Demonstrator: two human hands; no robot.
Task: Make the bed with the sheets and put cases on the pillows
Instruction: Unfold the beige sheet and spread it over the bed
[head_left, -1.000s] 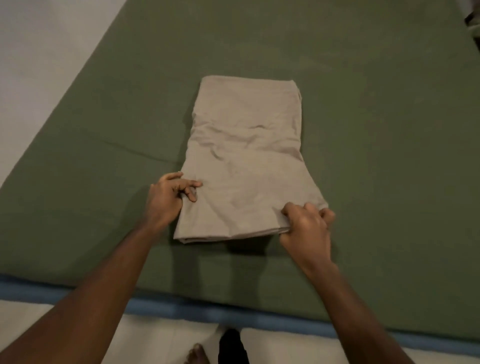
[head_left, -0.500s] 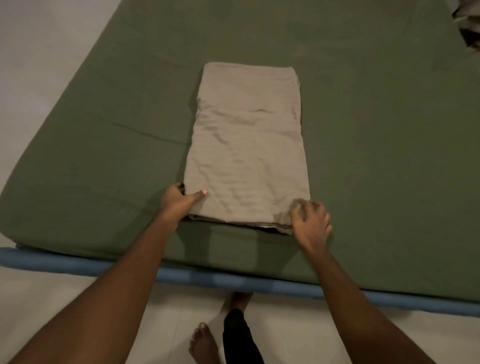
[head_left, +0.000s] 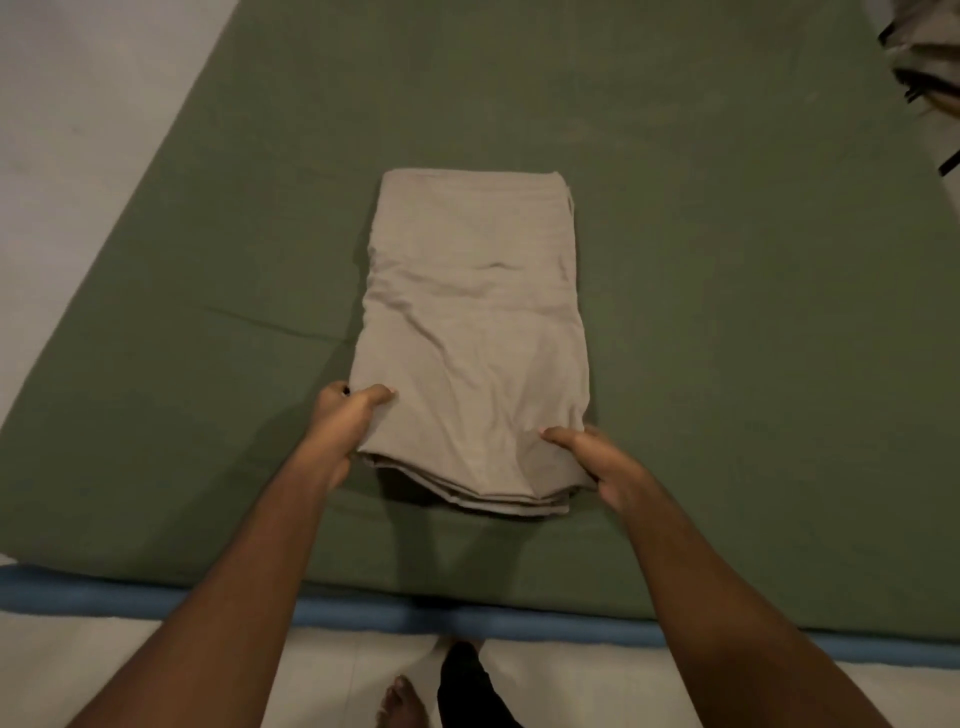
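Both hands grip the near end of a folded beige sheet (head_left: 475, 332) lying on the bed (head_left: 727, 312).

Head view: the sheet lies lengthwise in the middle of the green-covered bed, its stacked edges showing at the near end, which is lifted slightly off the cover. The left hand (head_left: 345, 421) reaches in from the lower left with the forearm stretched straight, thumb pressed on top of the near-left corner and fingers curled under its edge, clamped on the cloth. The right hand (head_left: 605, 462) comes in from the lower right, thumb flat on top at the near-right corner, fingers tucked beneath the layers, also clamped on the cloth. A blue edge (head_left: 156, 597) runs along the bed's near side, and a bare foot (head_left: 402, 701) stands on the pale floor (head_left: 78, 670) below.
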